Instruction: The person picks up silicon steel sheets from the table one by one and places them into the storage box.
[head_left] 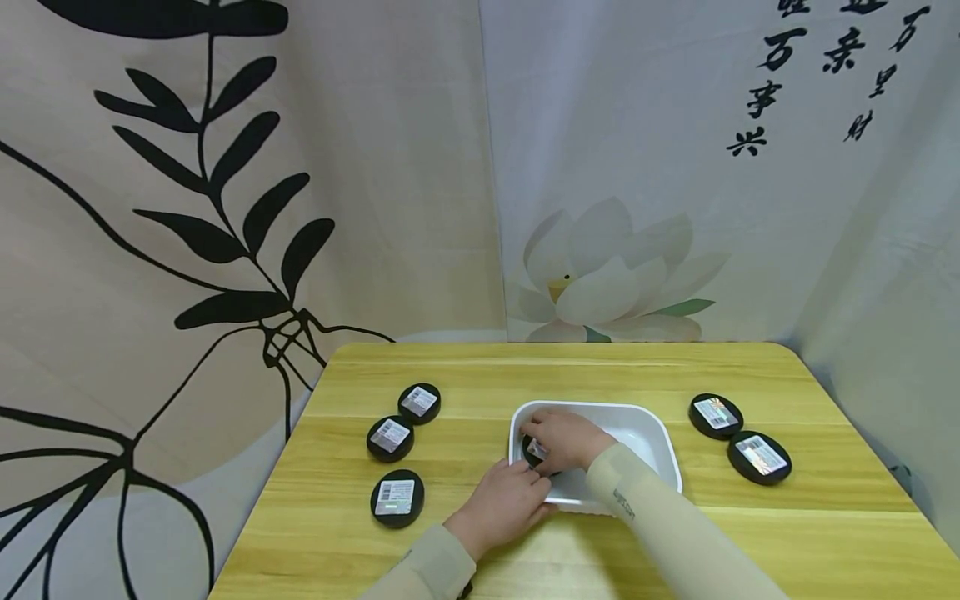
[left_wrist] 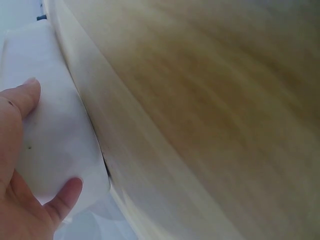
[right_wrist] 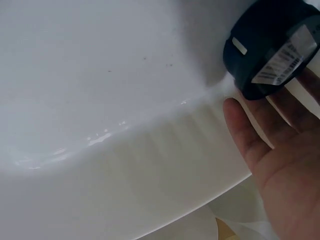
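A white rectangular tray (head_left: pixel 637 433) lies on the table. Inside its left end, my right hand (head_left: pixel 567 440) holds a black round case (head_left: pixel 536 451) between thumb and fingers. The right wrist view shows this case (right_wrist: pixel 272 50) tilted, with a barcode label on its face and a small slot in its side. There the fingers of the right hand (right_wrist: pixel 285 145) reach behind it, and the thumb is hard to make out. My left hand (head_left: pixel 508 502) grips the tray at its near left corner. In the left wrist view its fingers (left_wrist: pixel 67 197) touch the tray's outer wall (left_wrist: pixel 55 135).
Left of the tray, three labelled black cases stand apart from it: a far one (head_left: pixel 419 403), a middle one (head_left: pixel 390 438) and a near one (head_left: pixel 397 498). Two more, one (head_left: pixel 716 416) touching the other (head_left: pixel 760 457), lie to the right. A printed curtain (head_left: pixel 420 167) hangs behind the wooden table (head_left: pixel 600 371).
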